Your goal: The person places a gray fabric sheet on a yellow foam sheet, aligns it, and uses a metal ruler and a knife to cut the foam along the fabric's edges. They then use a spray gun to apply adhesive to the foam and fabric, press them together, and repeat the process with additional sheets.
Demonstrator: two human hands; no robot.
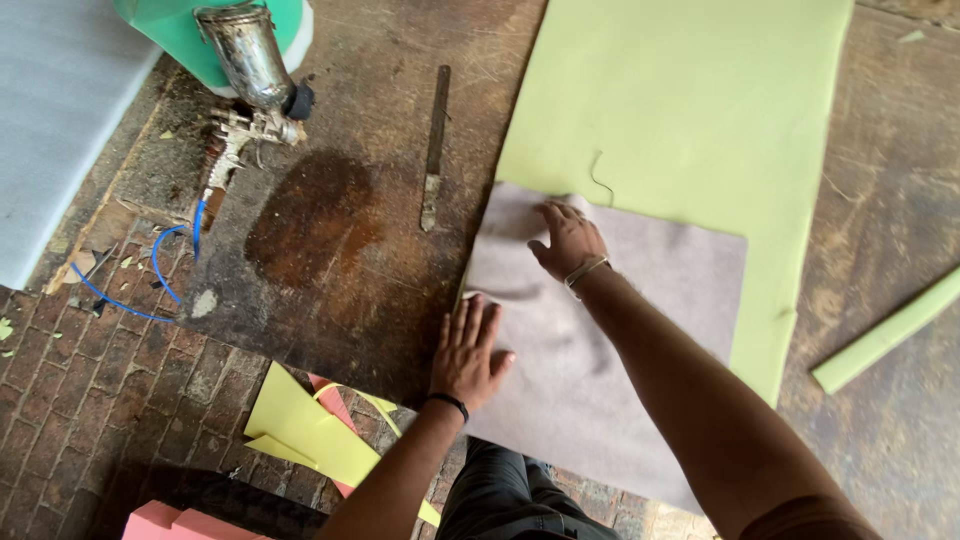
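A grey felt-like sheet (640,310) lies on top of a large light green foam sheet (690,100) on a worn wooden worktable (340,230). My left hand (468,350) rests flat, fingers apart, on the grey sheet's left edge. My right hand (568,238) presses flat on the grey sheet near its top left corner. Neither hand holds anything. A black band sits on my left wrist, a metal bangle on my right.
A metal spray gun (250,70) with a blue hose (160,270) lies at the top left near a green container (180,30). A long metal file (434,145) lies beside the foam. A green foam strip (885,335) lies right. Yellow and pink scraps (310,430) litter the brick floor.
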